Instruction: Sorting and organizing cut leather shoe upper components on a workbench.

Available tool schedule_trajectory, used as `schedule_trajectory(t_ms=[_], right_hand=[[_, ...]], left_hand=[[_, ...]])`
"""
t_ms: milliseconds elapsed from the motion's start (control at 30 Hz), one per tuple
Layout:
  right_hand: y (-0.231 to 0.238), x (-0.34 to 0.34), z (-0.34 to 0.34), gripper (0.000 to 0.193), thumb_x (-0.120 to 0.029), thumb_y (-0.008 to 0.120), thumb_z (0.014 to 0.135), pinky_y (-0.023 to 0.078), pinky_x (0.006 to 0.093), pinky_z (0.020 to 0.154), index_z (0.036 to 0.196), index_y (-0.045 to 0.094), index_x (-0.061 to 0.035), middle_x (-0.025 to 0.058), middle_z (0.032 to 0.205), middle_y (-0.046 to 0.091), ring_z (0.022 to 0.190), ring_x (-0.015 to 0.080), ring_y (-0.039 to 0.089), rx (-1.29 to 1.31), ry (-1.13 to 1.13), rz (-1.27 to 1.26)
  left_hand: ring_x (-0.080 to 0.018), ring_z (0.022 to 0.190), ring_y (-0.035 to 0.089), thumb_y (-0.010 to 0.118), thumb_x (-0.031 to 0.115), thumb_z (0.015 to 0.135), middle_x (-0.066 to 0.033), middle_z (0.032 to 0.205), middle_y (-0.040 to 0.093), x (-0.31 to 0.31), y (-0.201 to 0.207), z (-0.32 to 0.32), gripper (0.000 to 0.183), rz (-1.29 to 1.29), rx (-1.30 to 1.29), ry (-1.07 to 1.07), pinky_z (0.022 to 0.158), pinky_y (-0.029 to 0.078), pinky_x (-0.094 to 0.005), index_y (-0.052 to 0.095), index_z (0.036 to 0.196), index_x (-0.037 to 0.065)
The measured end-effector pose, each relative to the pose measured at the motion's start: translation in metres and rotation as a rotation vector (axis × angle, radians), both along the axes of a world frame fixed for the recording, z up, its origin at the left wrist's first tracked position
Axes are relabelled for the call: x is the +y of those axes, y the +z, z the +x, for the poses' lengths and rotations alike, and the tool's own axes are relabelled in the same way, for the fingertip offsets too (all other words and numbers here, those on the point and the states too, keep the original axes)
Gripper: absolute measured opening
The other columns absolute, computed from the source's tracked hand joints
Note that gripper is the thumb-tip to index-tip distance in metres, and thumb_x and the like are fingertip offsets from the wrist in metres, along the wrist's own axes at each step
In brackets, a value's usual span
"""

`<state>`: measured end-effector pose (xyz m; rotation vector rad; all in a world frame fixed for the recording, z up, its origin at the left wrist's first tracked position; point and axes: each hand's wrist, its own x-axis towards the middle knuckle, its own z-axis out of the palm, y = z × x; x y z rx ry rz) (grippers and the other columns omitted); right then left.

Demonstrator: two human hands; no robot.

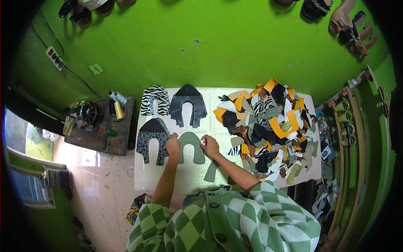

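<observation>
A sage-green, horseshoe-shaped shoe-upper piece [189, 137] lies at the near middle of the white table. My left hand [172, 145] pinches its left side, and my right hand [210, 147] has its fingers closed on the right side. Part of the piece is hidden by my fingers. Beside my left hand is a black-and-grey patterned upper piece [145, 135]. Farther back sit a zebra-striped piece [149, 101] and a black one [187, 99] of similar shape. A loose green strip [211, 171] rests near my right forearm.
A large heap of mixed cut scraps [260, 130] covers the table's [168, 178] right side. To the left, a dark wooden sewing table [105, 143] carries a black wheel and thread cones [119, 110]. Sandals [343, 111] stand on a rack at the right.
</observation>
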<state>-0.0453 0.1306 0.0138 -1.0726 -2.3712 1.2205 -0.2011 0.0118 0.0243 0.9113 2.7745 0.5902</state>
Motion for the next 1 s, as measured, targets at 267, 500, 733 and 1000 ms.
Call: schedule_trajectory(t_ms=[267, 500, 733, 1000], right_hand=[[0.008, -0.013, 0.075, 0.032, 0.000, 0.050, 0.078, 0.046, 0.0367, 0.070, 0.105, 0.060, -0.0126, 0.0115, 0.104, 0.045, 0.081, 0.0279, 0.056, 0.163, 0.251, 0.033], [0.022, -0.021, 0.168, 0.026, 0.001, 0.048, 0.080, 0.045, 0.0383, 0.074, 0.103, 0.057, -0.0086, 0.0126, 0.107, 0.045, 0.087, 0.0308, 0.056, 0.194, 0.056, 0.096], [0.028, -0.019, 0.227, 0.022, 0.004, 0.049, 0.080, 0.046, 0.0313, 0.069, 0.099, 0.056, -0.0024, 0.0129, 0.099, 0.050, 0.079, 0.0242, 0.056, 0.304, -0.272, 0.168], [0.025, -0.004, 0.296, 0.029, 0.011, 0.049, 0.074, 0.044, 0.0233, 0.060, 0.099, 0.057, -0.0026, 0.0087, 0.098, 0.049, 0.076, 0.0149, 0.052, 0.360, -0.817, 0.229]], left_hand=[[-0.0326, 0.110, 0.051, 0.055, 0.009, 0.080, -0.0113, 0.124, 0.051, -0.027, -0.021, 0.037, 0.035, -0.006, 0.254, -0.174, 0.085, 0.046, -0.0435, 0.058, 0.115, 0.010], [-0.0404, 0.130, 0.031, 0.055, 0.022, 0.086, -0.0230, 0.140, 0.034, -0.037, -0.029, 0.067, 0.056, 0.007, 0.183, -0.283, 0.106, 0.029, -0.0438, 0.039, 0.134, -0.002], [-0.0390, 0.136, 0.019, 0.048, 0.025, 0.089, -0.0227, 0.147, 0.021, -0.044, -0.039, 0.068, 0.061, -0.036, 0.162, -0.284, 0.111, 0.016, -0.0440, 0.027, 0.140, -0.002], [-0.0396, 0.136, 0.019, 0.047, 0.022, 0.088, -0.0212, 0.146, 0.024, -0.014, -0.024, 0.128, 0.058, 0.047, 0.118, -0.269, 0.111, 0.015, -0.0481, 0.030, 0.139, -0.001]])
